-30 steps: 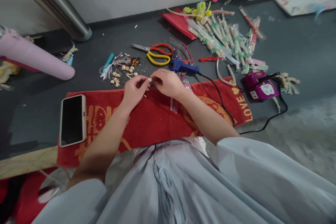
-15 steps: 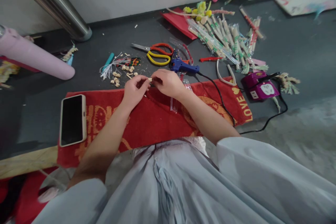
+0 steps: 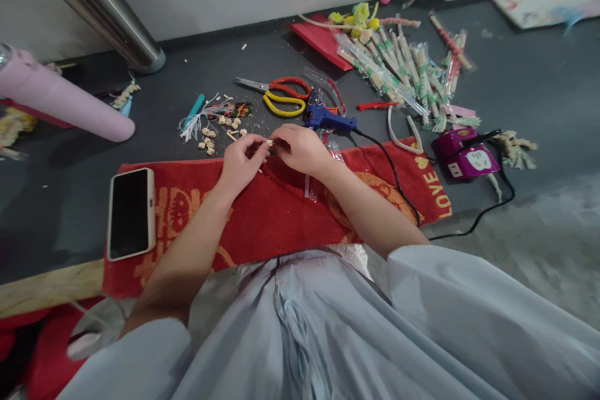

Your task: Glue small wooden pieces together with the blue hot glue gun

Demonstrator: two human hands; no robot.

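Note:
Between the fingertips of my left hand [image 3: 242, 162] and my right hand [image 3: 302, 149] is a small pale piece [image 3: 269, 143], pinched from both sides; its exact kind is too small to make out. Both hands are just above the far edge of a red towel [image 3: 272, 219]. Several similar pale little pieces [image 3: 209, 134] lie scattered beyond my left hand. A blue glue gun [image 3: 330, 119] rests right behind my right hand. Scissors [image 3: 285, 97] with one orange and one yellow handle lie farther back.
A phone [image 3: 131, 214] lies on the towel's left end, near a pink tumbler [image 3: 70, 97]. Wrapped pale sticks [image 3: 403, 69] are heaped at the back right. A purple power socket [image 3: 469, 153] stands at right, with a black cord [image 3: 394, 169] crossing the towel. A metal post [image 3: 107, 12] rises at back left.
Almost nothing differs. Both hands keep the same pinch on the small pale piece, and the view has shifted very slightly.

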